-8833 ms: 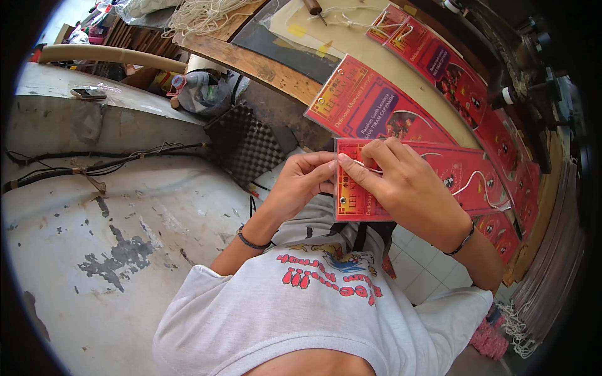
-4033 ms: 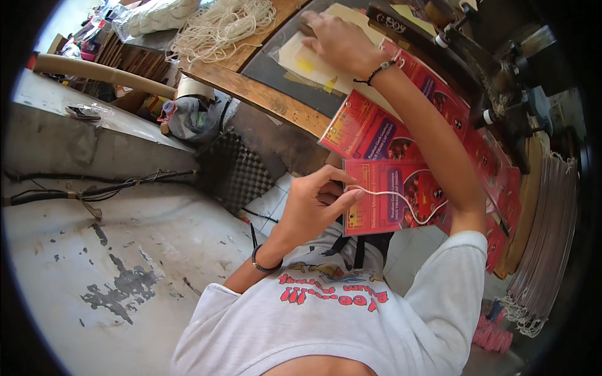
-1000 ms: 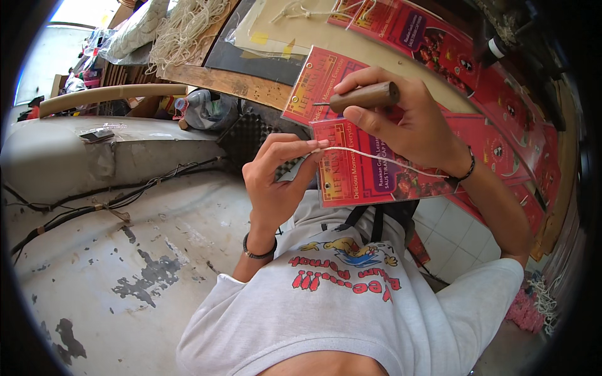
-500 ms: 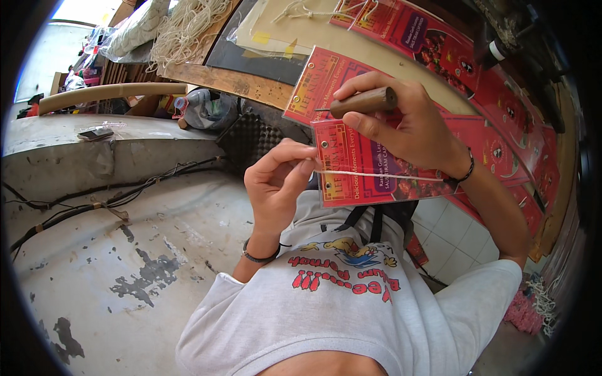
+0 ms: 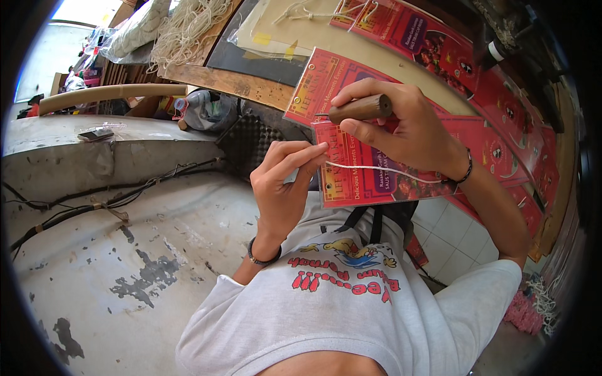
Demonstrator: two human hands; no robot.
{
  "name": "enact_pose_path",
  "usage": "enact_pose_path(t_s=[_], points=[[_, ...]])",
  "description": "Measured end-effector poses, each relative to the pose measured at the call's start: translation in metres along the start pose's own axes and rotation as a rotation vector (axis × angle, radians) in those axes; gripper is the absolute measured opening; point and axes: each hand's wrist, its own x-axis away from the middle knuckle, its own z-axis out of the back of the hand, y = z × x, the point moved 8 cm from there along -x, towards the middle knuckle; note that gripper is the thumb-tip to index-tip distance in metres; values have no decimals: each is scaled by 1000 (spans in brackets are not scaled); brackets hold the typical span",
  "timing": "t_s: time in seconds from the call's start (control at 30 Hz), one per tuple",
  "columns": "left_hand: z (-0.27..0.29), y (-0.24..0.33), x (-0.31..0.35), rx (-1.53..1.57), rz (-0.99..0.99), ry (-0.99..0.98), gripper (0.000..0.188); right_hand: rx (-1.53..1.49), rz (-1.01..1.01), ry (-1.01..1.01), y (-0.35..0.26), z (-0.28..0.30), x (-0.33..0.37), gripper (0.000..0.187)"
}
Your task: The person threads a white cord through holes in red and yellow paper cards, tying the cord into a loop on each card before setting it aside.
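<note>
Gripping a wooden-handled spike [image 5: 360, 110] at the centre of the frame in the right hand [image 5: 417, 125], with fingers curled round the handle. Keeping the fingertips of the left hand [image 5: 282, 178] bunched at the left edge of the front red card [image 5: 376, 189], centre-right; cannot tell whether pinching the white cord [image 5: 370, 167]. Laid loose across that card, with no knot in sight; judged only part done. Seemingly further along near the top, with looped cord [image 5: 304, 14] by the upper cards [image 5: 448, 59]. Seemingly untouched: the middle card [image 5: 326, 78], showing bare eyelets.
</note>
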Motion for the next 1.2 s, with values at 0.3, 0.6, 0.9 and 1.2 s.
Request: enact_pose_path(t_s=[0.3, 0.6, 0.9, 1.2], points=[[4, 3, -1, -37, -70, 8, 21, 55, -5, -29, -2, -1, 0, 24], [1, 2, 1, -143, -73, -85, 23, 80, 29, -20, -2, -1, -1, 23], [-8, 27, -2, -196, -222, -230, 49, 13, -28, -30, 1, -3, 0, 21], [-11, 13, -15, -146, -62, -206, 38, 95, 13, -46, -4, 0, -1, 22]])
